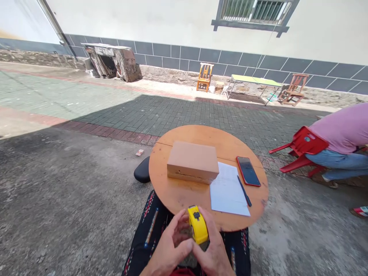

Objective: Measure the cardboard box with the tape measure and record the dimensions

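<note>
By the table edge (170, 206), tape measure (198, 226) apart from box (193, 159)

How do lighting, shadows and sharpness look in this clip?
Head view: white wall sunlit, very bright; head view: hard shadow edge across the paving; head view: round table, tape measure, left hand and right hand shaded, reasonably sharp, without strong glare.

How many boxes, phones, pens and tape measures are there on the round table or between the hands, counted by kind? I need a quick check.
Cardboard box: 1
Phone: 1
Pen: 1
Yellow tape measure: 1
Total: 4
</note>
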Demonstrator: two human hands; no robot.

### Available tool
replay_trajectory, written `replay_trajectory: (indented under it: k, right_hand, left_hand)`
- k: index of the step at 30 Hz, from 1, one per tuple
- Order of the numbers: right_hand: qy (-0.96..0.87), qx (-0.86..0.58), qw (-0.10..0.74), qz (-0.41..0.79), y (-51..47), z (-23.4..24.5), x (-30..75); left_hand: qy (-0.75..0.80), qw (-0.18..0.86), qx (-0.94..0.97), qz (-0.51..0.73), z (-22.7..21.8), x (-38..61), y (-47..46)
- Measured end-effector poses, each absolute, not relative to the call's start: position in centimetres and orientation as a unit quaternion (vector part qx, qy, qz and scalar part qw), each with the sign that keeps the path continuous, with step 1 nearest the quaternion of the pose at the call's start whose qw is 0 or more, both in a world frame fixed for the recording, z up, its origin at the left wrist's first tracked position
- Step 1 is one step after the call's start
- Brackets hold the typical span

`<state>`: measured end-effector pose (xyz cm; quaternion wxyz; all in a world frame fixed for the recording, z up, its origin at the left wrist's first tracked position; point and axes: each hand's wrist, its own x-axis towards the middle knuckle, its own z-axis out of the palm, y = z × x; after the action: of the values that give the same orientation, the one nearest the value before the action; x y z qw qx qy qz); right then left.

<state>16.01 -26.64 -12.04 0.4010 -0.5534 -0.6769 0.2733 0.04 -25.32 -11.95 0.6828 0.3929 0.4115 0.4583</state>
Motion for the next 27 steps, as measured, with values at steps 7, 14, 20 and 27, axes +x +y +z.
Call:
replay_trajectory:
  k: [7, 14, 20, 27]
  right_hand:
    - [-0.717, -0.512, 0.403, 0.248, -26.4, -13.4, 14.6]
    - [-0.724, -0.499, 0.381, 0.287, -26.4, -12.5, 13.9]
    - [-0.698, -0.549, 0.373, 0.269, -26.6, -13.5, 15.7]
    - [-0.619, -0.597, 0.454, 0.233, -27.9, -16.9, 17.6]
  left_hand:
    - [0.442, 0.665, 0.349, 0.491, -12.5, 1.0, -25.9]
    - [0.463, 0.679, 0.284, 0.494, -10.1, -2.0, -24.6]
    - [0.512, 0.601, 0.288, 0.542, -8.1, -6.6, -20.4]
    - [0.682, 0.267, 0.549, 0.403, -10.5, -10.9, -11.1]
